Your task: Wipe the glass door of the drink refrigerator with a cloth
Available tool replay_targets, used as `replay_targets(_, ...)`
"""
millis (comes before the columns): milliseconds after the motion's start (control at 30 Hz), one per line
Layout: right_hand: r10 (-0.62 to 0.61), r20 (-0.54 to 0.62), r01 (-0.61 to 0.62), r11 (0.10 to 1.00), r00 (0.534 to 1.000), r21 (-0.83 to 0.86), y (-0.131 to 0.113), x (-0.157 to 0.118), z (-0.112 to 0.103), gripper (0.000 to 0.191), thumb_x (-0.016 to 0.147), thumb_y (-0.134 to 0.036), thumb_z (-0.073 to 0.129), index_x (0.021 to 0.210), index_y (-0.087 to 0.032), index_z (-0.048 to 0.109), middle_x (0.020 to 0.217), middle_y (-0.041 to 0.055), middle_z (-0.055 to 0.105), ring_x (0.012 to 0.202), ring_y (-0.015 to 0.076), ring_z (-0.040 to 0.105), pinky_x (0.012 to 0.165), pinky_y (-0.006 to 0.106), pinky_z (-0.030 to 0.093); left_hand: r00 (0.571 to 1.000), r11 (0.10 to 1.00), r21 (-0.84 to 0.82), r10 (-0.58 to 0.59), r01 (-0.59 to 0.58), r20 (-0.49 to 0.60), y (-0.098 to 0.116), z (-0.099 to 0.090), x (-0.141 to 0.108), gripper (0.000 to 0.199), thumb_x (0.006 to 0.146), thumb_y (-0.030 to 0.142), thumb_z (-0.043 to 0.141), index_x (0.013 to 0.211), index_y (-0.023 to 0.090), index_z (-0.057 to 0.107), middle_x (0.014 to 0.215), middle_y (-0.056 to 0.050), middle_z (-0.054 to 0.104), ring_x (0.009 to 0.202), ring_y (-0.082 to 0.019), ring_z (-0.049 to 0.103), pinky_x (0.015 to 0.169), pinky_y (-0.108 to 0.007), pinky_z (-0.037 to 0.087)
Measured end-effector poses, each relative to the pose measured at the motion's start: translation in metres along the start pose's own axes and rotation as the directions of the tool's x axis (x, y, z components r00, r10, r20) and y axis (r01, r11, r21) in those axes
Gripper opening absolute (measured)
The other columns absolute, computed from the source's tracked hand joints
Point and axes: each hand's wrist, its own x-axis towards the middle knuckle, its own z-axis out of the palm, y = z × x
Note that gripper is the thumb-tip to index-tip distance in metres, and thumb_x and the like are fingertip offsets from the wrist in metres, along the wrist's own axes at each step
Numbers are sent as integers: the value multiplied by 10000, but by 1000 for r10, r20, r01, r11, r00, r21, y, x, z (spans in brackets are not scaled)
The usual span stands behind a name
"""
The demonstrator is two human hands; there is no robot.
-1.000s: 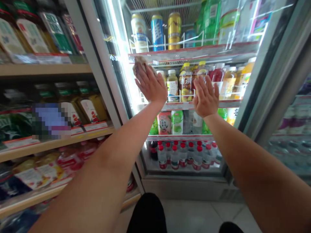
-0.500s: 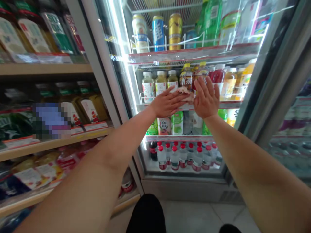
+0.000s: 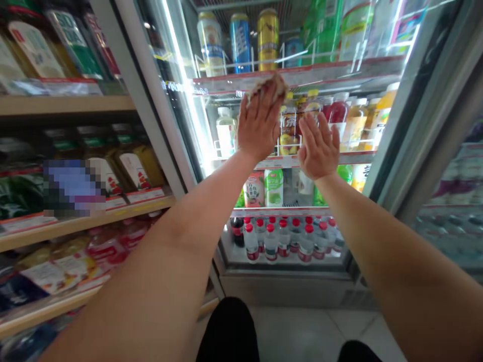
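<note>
A crumpled, light brownish cloth (image 3: 279, 86) lies under the fingertips of my left hand (image 3: 258, 120), which is spread flat against the glass door (image 3: 292, 188) of a lit drinks cooler. Its fingers point up, and the palm hides part of the cloth. To the right, my right hand (image 3: 320, 146) rests with its fingers out and slightly apart, palm toward the same glass, and no object shows in it. Behind the glass, tea bottles (image 3: 289, 125) stand between the two hands.
Cans (image 3: 268, 40) and green bottles fill the cooler's upper shelf; red-capped water bottles (image 3: 271, 244) stand at the bottom. On the left are wooden shelves (image 3: 68, 104) of bottles. A metal door frame (image 3: 418, 100) runs down the right. My knees show below.
My left hand has moved up and turned from pointing right to pointing upward, and the cloth has moved up with it. My right hand stays in nearly the same place.
</note>
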Motion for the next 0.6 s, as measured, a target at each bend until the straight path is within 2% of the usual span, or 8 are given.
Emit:
replay_targets(133, 25, 38, -26, 1000, 999, 17, 0, 0, -2, 661, 964, -278, 385, 1620, -211, 343, 1682, 57, 349, 1590, 272, 223, 1292, 577, 171, 861, 930, -88, 363, -356, 356, -3, -29, -14, 548, 1061, 310, 343, 1607, 285, 373, 1689, 27, 304, 1594, -257, 160, 1318, -579, 32)
replay_targets(233, 25, 21, -25, 1000, 999, 18, 0, 0, 0, 659, 967, -286, 390, 1622, -231, 340, 1680, 43, 355, 1593, 261, 215, 1297, 565, 171, 741, 865, -172, 495, -472, 454, -17, -42, -7, 526, 1047, 337, 366, 1568, 289, 416, 1672, 58, 345, 1590, -224, 183, 1314, -569, 97)
replay_targets(300, 13, -10, -13, 1000, 1000, 15, 0, -1, 2, 655, 973, -288, 388, 1624, -243, 335, 1674, 40, 368, 1590, 262, 224, 1290, 572, 188, 709, 842, -199, 531, -501, 464, -35, -49, 1, 504, 1038, 385, 384, 1529, 303, 463, 1657, 74, 374, 1586, -190, 208, 1327, -525, 97)
replay_targets(333, 2, -29, -2, 1000, 1000, 11, 1, -1, 3, 652, 975, -285, 385, 1624, -241, 334, 1670, 44, 377, 1588, 263, 232, 1285, 575, 201, 732, 854, -178, 513, -489, 448, -47, -51, 4, 503, 1036, 410, 388, 1521, 305, 469, 1659, 75, 370, 1585, -173, 211, 1335, -503, 70)
replay_targets(400, -15, -53, 15, 1000, 998, 2, 0, -1, 3, 659, 971, -273, 386, 1626, -231, 329, 1666, 53, 385, 1586, 265, 237, 1277, 576, 219, 861, 922, -69, 382, -382, 336, -74, -54, 9, 536, 1035, 448, 380, 1544, 285, 428, 1677, 72, 327, 1596, -139, 132, 1337, -466, -60)
replay_targets(467, -14, -53, 13, 1000, 999, -3, 0, -1, 3, 662, 969, -270, 390, 1627, -230, 328, 1664, 54, 387, 1587, 264, 237, 1276, 570, 223, 986, 987, 44, 149, -153, 79, -99, -52, 8, 582, 1051, 453, 316, 1595, 246, 323, 1686, 86, 295, 1581, -53, -94, 1281, -378, -251)
replay_targets(533, 1, -26, 0, 1000, 1000, 5, -1, 0, 1, 658, 971, -270, 387, 1625, -230, 335, 1666, 55, 384, 1586, 270, 237, 1277, 575, 214, 979, 994, 59, -84, 97, -187, -116, -47, 4, 616, 1066, 448, 238, 1620, 179, 241, 1691, 73, 282, 1484, 37, -312, 1196, -306, -367)
replay_targets(600, 11, -3, -11, 1000, 1000, 14, -1, 0, -1, 653, 970, -280, 389, 1620, -228, 348, 1667, 57, 382, 1584, 279, 245, 1278, 585, 205, 928, 975, 28, -201, 220, -314, -122, -41, -3, 664, 1059, 475, 214, 1624, 126, 206, 1692, 53, 284, 1396, 61, -430, 1144, -292, -416)
